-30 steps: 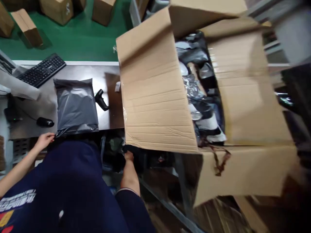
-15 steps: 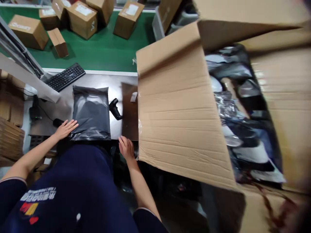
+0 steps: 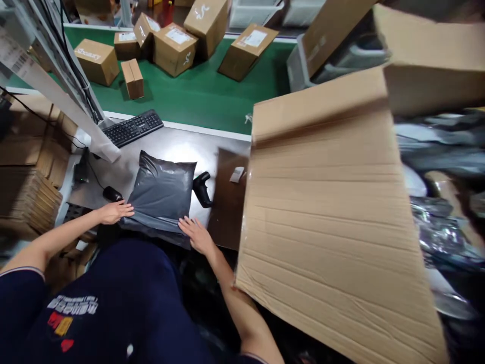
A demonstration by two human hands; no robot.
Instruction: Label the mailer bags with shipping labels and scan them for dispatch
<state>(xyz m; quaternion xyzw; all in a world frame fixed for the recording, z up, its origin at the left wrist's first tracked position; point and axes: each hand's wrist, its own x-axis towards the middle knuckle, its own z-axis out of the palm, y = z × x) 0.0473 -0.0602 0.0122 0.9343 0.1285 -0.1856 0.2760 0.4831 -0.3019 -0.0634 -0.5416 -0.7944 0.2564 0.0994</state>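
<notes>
A dark grey plastic mailer bag (image 3: 162,189) lies on the metal table in front of my body. Along its near side runs a crease, and the near edge hangs slightly past the table. My left hand (image 3: 115,212) rests on the bag's near left corner, its fingers stretched out flat. At the near right corner my right hand (image 3: 195,233) touches the bag with fingers spread. Just right of the bag lies a black handheld scanner (image 3: 202,189). A black computer mouse (image 3: 112,193) sits beyond my left hand.
A large open cardboard box (image 3: 326,202) with plastic-wrapped items fills the right side, its flap beside my right arm. A keyboard (image 3: 134,127) lies at the back left. Several cartons (image 3: 176,49) stand on the green belt (image 3: 212,103). Flattened cardboard (image 3: 38,207) is stacked at left.
My right hand has moved from the table edge onto the bag's near right corner. The bag has turned a little and creased along its near side. The whole view has shifted.
</notes>
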